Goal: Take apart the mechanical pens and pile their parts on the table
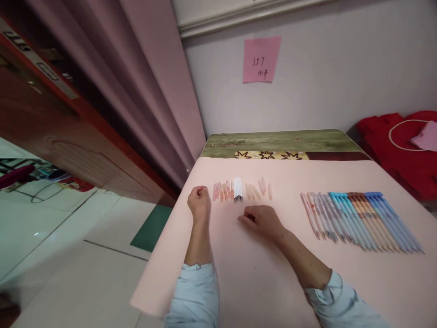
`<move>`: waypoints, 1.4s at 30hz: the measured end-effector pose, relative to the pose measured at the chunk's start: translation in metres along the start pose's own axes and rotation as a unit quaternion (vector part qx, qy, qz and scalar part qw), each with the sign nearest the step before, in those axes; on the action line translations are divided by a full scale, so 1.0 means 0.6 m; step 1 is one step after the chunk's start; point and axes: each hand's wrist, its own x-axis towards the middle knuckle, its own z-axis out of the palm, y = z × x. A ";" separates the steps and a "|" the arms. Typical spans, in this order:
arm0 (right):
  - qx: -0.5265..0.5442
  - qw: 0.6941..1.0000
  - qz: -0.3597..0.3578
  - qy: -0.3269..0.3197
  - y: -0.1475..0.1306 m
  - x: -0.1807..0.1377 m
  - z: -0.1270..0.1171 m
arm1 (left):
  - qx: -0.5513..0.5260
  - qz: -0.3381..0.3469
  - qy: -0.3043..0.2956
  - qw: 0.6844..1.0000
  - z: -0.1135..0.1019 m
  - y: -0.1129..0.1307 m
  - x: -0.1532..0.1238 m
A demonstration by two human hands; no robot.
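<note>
My left hand [200, 202] rests in a closed fist on the pink table [239, 282]. Just right of it lie pink pen parts [223, 191], white refills [238, 189] and pale barrels [257, 189]. My right hand [261, 221] lies just below these, loosely curled; I cannot tell if it pinches anything. Well right of it, a row of pens [358, 218].

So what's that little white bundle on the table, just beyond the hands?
The white bundle looks like thin plastic sticks, maybe pen refills, packed side by side, dark tips toward the person. It lies flat on the pink table cover between pinkish small parts and paler parts. Nothing grips it: the right hand rests just short of it, the left hand fisted further left.
</note>
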 end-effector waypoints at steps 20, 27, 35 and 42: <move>-0.006 1.000 0.010 0.000 -0.009 0.002 0.000 | 0.275 0.283 -0.130 0.909 0.088 0.074 -0.099; 0.039 0.999 -0.020 0.026 -0.007 -0.001 -0.003 | 0.310 0.267 -0.138 0.902 0.095 0.067 -0.094; -0.024 0.937 0.199 0.286 0.037 0.006 -0.033 | 0.302 0.276 -0.143 0.901 0.102 0.061 -0.092; -0.092 0.926 0.306 0.202 0.068 0.011 -0.050 | 0.285 0.283 -0.156 0.902 0.105 0.061 -0.091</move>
